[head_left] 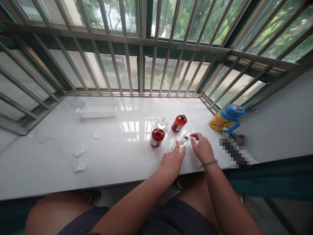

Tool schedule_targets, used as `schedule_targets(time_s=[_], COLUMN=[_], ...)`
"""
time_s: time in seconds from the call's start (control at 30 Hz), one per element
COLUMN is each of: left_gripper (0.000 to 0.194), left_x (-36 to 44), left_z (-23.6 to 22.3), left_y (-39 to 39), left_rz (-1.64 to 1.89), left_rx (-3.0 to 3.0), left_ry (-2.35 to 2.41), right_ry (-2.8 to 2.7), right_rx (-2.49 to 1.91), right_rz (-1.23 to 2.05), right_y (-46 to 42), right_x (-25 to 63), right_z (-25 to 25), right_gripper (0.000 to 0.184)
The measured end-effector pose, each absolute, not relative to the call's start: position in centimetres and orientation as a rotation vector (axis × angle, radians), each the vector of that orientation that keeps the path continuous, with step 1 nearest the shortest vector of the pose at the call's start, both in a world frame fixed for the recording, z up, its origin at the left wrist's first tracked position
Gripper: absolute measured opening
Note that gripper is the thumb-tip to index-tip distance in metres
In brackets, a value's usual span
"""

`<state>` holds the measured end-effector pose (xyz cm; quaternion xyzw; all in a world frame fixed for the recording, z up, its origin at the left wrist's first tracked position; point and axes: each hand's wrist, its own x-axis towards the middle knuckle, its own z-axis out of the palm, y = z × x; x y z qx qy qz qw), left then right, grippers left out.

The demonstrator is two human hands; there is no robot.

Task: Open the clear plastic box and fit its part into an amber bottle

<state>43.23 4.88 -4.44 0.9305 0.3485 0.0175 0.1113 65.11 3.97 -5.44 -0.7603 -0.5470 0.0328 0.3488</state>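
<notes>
On the white marble-look sill, my left hand [172,163] reaches forward with its fingers apart, the tips at the near edge of a clear plastic packet [180,141]. My right hand [202,148] is just right of the packet, thumb and fingers spread, with nothing seen between them. A small dark ring-shaped piece [186,138] lies at the packet's right side. To the left stands an uncapped red-brown bottle [157,138], its round mouth showing. Behind the packet is a second red-brown bottle [179,123] with a black cap. A clear packet holding a whitish pump head [163,122] lies between and behind the bottles.
A white perforated basket [97,113] stands at the back left. Several crumpled white tissue pieces [80,165] lie at the left. A blue and yellow handled tumbler [226,117] stands at the right, near a blurred-out dark object [236,153]. Metal window bars [141,65] rise behind the sill.
</notes>
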Motion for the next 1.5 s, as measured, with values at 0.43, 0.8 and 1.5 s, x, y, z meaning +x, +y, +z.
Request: schedule_targets(time_s=[0.43,0.8,1.5], left_gripper=[0.079,0.064,0.105], left_x=[46.3,44.7,32.4], left_z=[-4.3,-1.1,0.0], left_y=[6.2,6.0,9.1], left_rz=[0.084,0.325,0.313], left_rx=[2.683,2.631,2.632], left_ry=[1.076,0.920,1.289], right_ry=[-1.274,-1.232,-1.892], right_rx=[-2.008,-1.815,-1.635], right_rz=[0.091,0.037,0.268], right_y=[4.6,1.9,10.2], right_x=[66.7,63.9,52.6], right_z=[-6.8,0.5,3.9], right_gripper=[0.039,0.048,0.051])
